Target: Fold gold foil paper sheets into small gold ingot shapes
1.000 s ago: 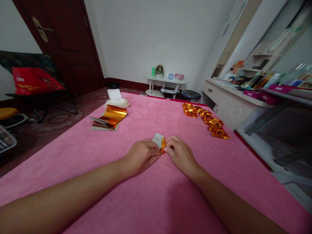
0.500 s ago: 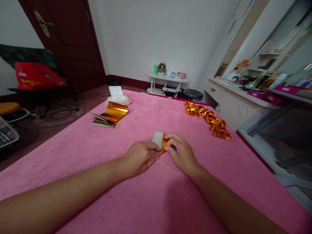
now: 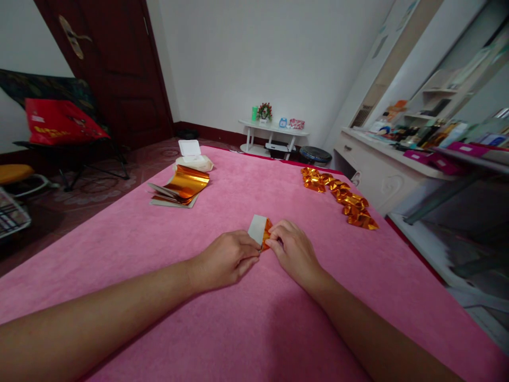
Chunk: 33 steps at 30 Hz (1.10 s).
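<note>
Currently, folded grey-and-gold paper (image 3: 257, 228) lies just below frame centre, long axis running roughly up-frame, left grip (image 3: 229, 260) pinching its near-left corner, right grip (image 3: 295, 248) pinching its gold right side, neither nearer.

Upper left, a dark door (image 3: 115, 74) looms; left edge, a red bag (image 3: 59, 123) sits on a chair (image 3: 40, 84); upper centre, a plant (image 3: 264, 111) tops a white table (image 3: 274, 128); right, bottles (image 3: 431, 132) crowd a dresser (image 3: 369, 151).

Folded paper (image 3: 257, 227) shows more grey (slightly) than before.
</note>
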Each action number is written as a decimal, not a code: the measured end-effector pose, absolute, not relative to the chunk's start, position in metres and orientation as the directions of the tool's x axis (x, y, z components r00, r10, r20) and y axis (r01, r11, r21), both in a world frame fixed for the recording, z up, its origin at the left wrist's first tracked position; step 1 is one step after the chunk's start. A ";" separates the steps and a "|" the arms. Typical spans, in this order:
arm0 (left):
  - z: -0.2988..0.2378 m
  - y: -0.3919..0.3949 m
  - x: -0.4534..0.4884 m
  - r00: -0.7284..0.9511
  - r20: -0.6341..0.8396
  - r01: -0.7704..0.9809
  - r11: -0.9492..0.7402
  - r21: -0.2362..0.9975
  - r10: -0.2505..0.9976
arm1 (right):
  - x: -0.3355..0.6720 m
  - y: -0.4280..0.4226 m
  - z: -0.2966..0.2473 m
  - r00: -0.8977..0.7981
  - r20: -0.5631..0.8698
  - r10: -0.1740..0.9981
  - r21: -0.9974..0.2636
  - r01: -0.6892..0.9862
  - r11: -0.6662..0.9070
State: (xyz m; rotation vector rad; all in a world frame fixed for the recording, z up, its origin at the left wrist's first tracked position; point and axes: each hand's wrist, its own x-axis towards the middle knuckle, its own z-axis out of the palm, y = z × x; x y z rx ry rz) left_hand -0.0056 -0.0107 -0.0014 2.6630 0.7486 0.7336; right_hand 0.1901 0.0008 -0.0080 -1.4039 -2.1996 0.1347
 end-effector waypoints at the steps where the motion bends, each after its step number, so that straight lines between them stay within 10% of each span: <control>1: -0.001 -0.011 -0.006 0.735 0.387 0.412 -0.820 0.397 0.557 | 0.190 0.001 -0.008 -0.326 0.373 0.869 -0.346 0.820 0.456; 33: 0.002 -0.013 0.000 0.769 0.333 0.471 -0.836 0.282 0.546 | 0.196 -0.002 -0.014 -0.082 0.466 0.881 -0.465 0.825 0.322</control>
